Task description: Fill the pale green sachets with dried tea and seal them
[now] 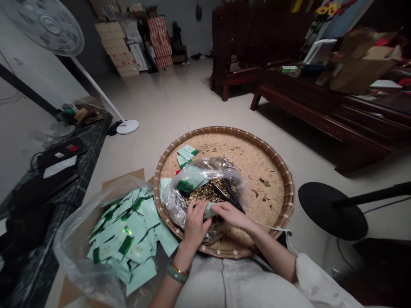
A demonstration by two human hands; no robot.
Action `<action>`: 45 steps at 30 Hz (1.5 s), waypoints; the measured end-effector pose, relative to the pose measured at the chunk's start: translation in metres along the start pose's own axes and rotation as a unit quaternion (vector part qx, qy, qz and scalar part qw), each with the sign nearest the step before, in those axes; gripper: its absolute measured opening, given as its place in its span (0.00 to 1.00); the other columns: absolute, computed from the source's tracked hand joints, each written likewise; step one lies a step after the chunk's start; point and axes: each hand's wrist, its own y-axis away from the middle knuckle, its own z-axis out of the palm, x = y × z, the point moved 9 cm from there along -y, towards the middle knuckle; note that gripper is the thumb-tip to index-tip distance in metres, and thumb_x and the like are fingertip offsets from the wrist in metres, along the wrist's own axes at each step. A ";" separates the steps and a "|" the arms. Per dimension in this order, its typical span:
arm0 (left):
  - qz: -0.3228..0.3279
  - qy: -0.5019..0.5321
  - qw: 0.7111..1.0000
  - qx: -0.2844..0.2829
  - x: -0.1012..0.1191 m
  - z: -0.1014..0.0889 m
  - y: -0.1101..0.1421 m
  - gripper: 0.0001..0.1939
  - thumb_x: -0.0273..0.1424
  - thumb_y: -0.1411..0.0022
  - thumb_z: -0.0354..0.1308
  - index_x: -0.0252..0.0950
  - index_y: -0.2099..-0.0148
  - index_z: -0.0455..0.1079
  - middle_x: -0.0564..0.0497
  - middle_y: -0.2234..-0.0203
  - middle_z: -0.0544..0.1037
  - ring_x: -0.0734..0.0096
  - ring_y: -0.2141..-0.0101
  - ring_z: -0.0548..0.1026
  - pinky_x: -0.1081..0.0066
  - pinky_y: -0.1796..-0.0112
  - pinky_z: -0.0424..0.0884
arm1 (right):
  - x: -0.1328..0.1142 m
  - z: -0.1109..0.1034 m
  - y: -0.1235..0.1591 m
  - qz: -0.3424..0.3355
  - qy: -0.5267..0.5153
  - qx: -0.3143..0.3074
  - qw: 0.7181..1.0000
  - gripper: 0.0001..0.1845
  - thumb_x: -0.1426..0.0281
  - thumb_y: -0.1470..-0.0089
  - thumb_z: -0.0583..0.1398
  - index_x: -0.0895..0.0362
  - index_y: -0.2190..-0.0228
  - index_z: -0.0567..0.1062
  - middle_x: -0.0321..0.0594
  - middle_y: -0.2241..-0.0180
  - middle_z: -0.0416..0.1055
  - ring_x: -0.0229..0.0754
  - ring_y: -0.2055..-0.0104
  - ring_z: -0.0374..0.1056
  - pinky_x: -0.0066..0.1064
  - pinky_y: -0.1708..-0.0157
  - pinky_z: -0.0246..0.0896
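Both my hands meet over a clear plastic bag (205, 175) of dried loose tea that lies in a round woven bamboo tray (276, 167). My left hand (195, 222), with a green bangle on its wrist, and my right hand (231, 214) are closed on one small pale green packet (209, 210) between them. A dark scoop (231, 194) rests in the tea just beyond my right hand. A bundle of green packets (189, 185) sits inside the bag, and more of them (188, 154) lie on the tray behind it.
A large plastic bag (96, 239) holds several green packets at my left, on cardboard. A standing fan (48, 30) with its base (127, 126) is at the back left. A black round stand base (332, 209) sits at right. Dark wooden furniture (321, 98) lines the right side.
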 end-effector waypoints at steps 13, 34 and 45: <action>-0.305 0.364 0.867 0.148 -0.082 -0.027 0.013 0.29 0.38 0.55 0.66 0.34 0.51 0.65 0.42 0.57 0.77 0.62 0.58 0.76 0.65 0.56 0.70 | 0.016 -0.001 -0.015 -0.076 0.320 0.054 0.943 0.33 0.79 0.57 0.62 0.62 0.47 0.66 0.55 0.46 0.64 0.53 0.43 0.59 0.45 0.43 0.53; -0.301 0.388 0.855 0.168 -0.085 -0.027 0.015 0.31 0.36 0.57 0.68 0.33 0.51 0.63 0.39 0.53 0.74 0.61 0.57 0.75 0.63 0.55 0.70 | 0.003 0.024 -0.026 -0.026 0.444 -0.057 0.894 0.47 0.73 0.63 0.69 0.53 0.42 0.59 0.49 0.44 0.59 0.54 0.44 0.56 0.43 0.47 0.55; -0.296 0.390 0.857 0.162 -0.087 -0.025 0.017 0.31 0.35 0.56 0.67 0.34 0.50 0.62 0.40 0.54 0.74 0.61 0.56 0.75 0.62 0.54 0.70 | 0.001 0.039 -0.044 -0.079 0.351 -0.049 0.932 0.37 0.74 0.58 0.67 0.56 0.46 0.65 0.48 0.50 0.63 0.50 0.48 0.61 0.39 0.49 0.57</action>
